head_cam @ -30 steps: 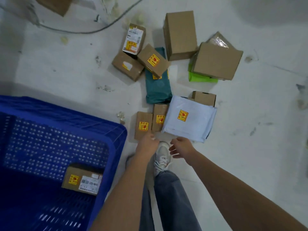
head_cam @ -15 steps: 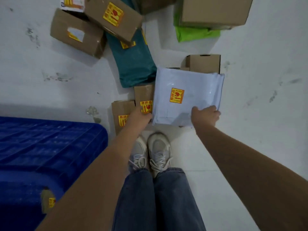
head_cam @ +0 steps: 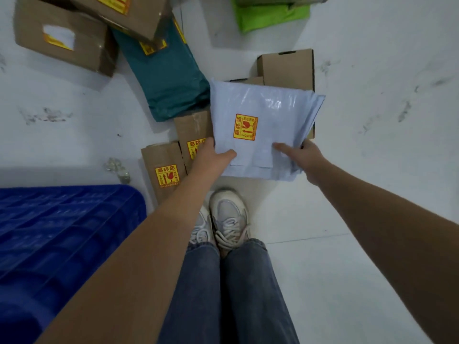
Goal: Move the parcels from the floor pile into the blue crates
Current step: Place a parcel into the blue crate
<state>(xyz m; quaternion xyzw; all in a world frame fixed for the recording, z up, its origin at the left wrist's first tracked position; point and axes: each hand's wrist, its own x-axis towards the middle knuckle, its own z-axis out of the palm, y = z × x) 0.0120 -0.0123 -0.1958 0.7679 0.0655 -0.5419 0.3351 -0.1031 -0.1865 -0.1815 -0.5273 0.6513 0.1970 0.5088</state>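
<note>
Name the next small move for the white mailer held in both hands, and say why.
Probably lift the white mailer clear of the pile and swing it left toward the blue crate. The left hand and right hand each grip its near edge, thumbs on top, and it overlaps the cardboard box behind it.

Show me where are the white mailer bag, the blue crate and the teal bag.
white mailer bag (head_cam: pixel 268 108): head view, its upper face above the sticker.
blue crate (head_cam: pixel 62 219): head view, its ribbed wall at the left.
teal bag (head_cam: pixel 169 80): head view, its middle.
</note>
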